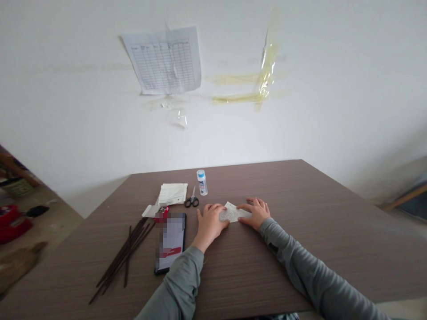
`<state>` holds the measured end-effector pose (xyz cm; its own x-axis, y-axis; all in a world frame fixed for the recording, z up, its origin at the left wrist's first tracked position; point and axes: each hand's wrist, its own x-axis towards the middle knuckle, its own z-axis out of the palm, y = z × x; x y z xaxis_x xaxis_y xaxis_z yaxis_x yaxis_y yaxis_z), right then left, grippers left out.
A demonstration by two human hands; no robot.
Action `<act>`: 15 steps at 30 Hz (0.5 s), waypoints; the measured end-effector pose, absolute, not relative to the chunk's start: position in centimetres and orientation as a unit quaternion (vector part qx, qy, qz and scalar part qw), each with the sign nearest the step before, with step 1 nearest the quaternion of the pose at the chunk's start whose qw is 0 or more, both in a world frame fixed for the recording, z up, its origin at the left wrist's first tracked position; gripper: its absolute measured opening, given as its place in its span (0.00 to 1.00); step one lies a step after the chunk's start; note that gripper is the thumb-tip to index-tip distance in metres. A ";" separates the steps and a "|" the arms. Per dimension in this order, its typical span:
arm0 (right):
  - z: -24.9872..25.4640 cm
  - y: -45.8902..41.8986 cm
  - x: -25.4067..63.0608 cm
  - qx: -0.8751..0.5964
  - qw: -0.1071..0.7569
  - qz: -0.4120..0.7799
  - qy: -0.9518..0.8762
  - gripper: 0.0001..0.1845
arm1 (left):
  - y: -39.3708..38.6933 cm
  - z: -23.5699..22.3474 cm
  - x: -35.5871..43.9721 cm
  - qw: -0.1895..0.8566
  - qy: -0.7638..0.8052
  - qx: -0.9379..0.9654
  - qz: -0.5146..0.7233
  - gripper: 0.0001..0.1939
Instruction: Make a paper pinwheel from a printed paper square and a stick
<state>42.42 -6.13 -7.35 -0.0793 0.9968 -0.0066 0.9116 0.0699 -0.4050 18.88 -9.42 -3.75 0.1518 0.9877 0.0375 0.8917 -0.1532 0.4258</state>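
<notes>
A small piece of printed paper (232, 212), which looks folded, lies on or just above the table between my hands. My left hand (211, 223) grips its left side, thumb at the near edge and fingers at the far edge. On the other side my right hand (256, 214) pinches the right end between thumb and index finger, the other fingers curled beyond it. Left of my left hand lies a phone (171, 242) with its screen lit. Beyond my hands stands a white glue bottle (202, 183) with a blue top, and beside it lie scissors (192, 200) with black handles.
A stack of paper sheets (172, 194) and a small red-and-white box (161, 213) sit at the table's left. Several thin dark sticks (123, 253) lie left of the phone. A wall (233, 138) with a taped-up printed sheet (165, 62) closes off the table's far edge.
</notes>
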 end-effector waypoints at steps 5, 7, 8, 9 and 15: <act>-7.0 -6.2 42.7 -0.663 0.135 0.167 -0.718 0.28 | -9.7 -3.4 17.6 0.148 0.636 0.744 0.141 0.25; -7.1 -6.1 42.9 -0.662 0.136 0.168 -0.717 0.28 | -9.9 -3.2 17.0 0.143 0.640 0.744 0.129 0.24; -7.2 -6.0 43.1 -0.661 0.140 0.168 -0.718 0.27 | -10.0 -3.1 16.8 0.142 0.642 0.744 0.122 0.24; -7.3 -5.9 43.5 -0.660 0.143 0.167 -0.718 0.27 | -10.0 -3.0 16.5 0.140 0.642 0.744 0.117 0.24; -8.1 -4.6 47.0 -0.664 0.147 0.179 -0.711 0.30 | -10.4 -3.1 14.7 0.118 0.644 0.747 0.117 0.22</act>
